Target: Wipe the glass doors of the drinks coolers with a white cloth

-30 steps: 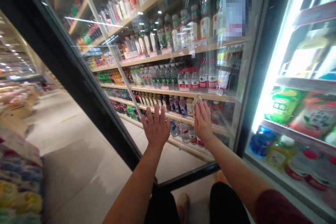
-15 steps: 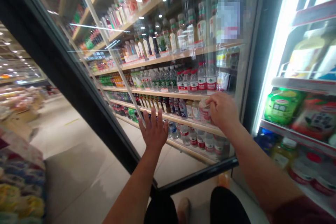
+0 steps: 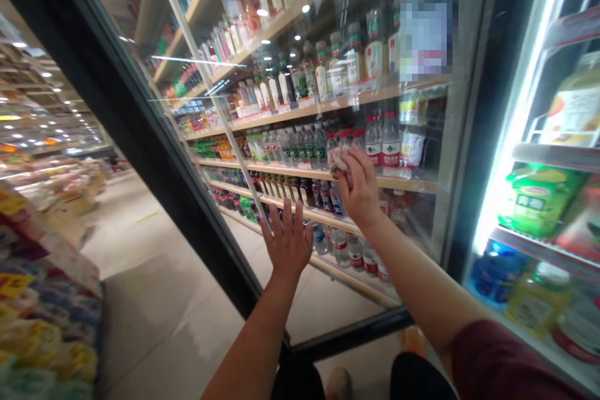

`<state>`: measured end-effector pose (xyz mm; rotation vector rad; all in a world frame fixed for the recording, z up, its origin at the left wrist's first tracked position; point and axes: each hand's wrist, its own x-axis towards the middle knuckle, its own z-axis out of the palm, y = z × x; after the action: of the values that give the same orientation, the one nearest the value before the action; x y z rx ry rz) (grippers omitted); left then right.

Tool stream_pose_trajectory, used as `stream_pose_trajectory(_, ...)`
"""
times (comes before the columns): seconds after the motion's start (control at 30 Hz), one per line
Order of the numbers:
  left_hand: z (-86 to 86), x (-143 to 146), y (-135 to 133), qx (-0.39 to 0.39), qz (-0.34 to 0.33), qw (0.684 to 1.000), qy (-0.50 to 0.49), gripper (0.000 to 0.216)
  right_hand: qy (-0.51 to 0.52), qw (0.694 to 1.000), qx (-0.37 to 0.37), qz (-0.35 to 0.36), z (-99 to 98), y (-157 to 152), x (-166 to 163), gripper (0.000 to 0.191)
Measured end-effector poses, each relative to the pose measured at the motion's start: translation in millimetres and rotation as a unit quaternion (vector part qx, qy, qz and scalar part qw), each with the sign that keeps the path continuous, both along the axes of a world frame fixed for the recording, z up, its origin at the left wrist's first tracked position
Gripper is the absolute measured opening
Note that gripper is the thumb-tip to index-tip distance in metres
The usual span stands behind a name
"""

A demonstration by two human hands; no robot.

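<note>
An open glass fridge door (image 3: 262, 75) swings out in front of me, and store shelves of bottles show through the pane. My left hand (image 3: 288, 244) rests flat on the lower part of the glass with its fingers spread. Higher and to the right, my right hand (image 3: 359, 187) is closed on a crumpled whitish cloth (image 3: 338, 161) and holds it against the glass.
The lit fridge interior (image 3: 539, 200) at right holds green, yellow and blue bottles on wire shelves. The door's black frame (image 3: 140, 137) runs diagonally at left. A display of packaged goods (image 3: 42, 319) stands at lower left beside the tiled aisle. My knees and shoe show at the bottom.
My right hand, with the cloth, went right toward the door's edge and has now come back left and higher on the glass. The left hand stays flat in nearly the same spot.
</note>
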<state>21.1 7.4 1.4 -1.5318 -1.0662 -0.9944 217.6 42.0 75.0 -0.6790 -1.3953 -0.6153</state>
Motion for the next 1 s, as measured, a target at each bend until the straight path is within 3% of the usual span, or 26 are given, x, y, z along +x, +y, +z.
stream_pose_trajectory(0.17, -2.8, -0.6, 2.1, -0.002, 0.009, 1.0, -0.003, 0.065, -0.077, 0.993, -0.065, -0.059, -39.3, -6.5, -7.8, 0.065)
stream_pose_trajectory(0.23, -2.9, -0.6, 2.4, -0.002, 0.012, 1.0, -0.005, 0.063, -0.099, 0.99, -0.077, -0.07, -36.1, -12.0, -4.8, 0.063)
stream_pose_trajectory(0.37, -1.0, 0.3, 1.0, -0.003, 0.006, 1.0, -0.003, 0.066, -0.081, 0.992, -0.06, -0.073, -6.1, -11.9, 3.6, 0.062)
stream_pose_trajectory(0.43, 0.1, 1.1, -0.3, -0.001, 0.006, 1.0, 0.0, 0.065, -0.068, 0.995, -0.051, -0.055, -4.5, -9.5, 4.0, 0.062)
stream_pose_trajectory(0.5, 0.6, 1.8, -1.3, 0.002, 0.01, 1.0, 0.001, 0.063, -0.07, 0.995, -0.052, -0.041, -22.3, -9.7, 0.3, 0.062)
stream_pose_trajectory(0.6, 0.2, 1.8, -1.6, 0.003, 0.012, 1.0, 0.002, 0.065, -0.09, 0.994, -0.048, -0.04, -66.0, -14.5, -9.0, 0.064)
stream_pose_trajectory(0.67, -0.3, 1.0, -1.1, 0.004, 0.008, 1.0, 0.004, 0.068, -0.097, 0.993, -0.036, -0.047, -80.9, -17.1, -14.0, 0.063)
stream_pose_trajectory(0.73, -0.5, 0.4, -0.4, 0.008, 0.002, 1.0, 0.005, 0.071, -0.089, 0.994, -0.026, -0.054, -71.8, -16.7, -16.6, 0.061)
stream_pose_trajectory(0.9, -0.4, 1.6, -0.1, 0.002, 0.004, 1.0, 0.001, 0.071, -0.04, 0.997, -0.02, -0.055, -12.1, -10.7, -22.8, 0.056)
stream_pose_trajectory(1.0, 0.0, 3.2, -1.7, 0.004, 0.005, 1.0, 0.003, 0.072, -0.069, 0.996, -0.041, -0.041, -26.7, -16.1, -30.9, 0.055)
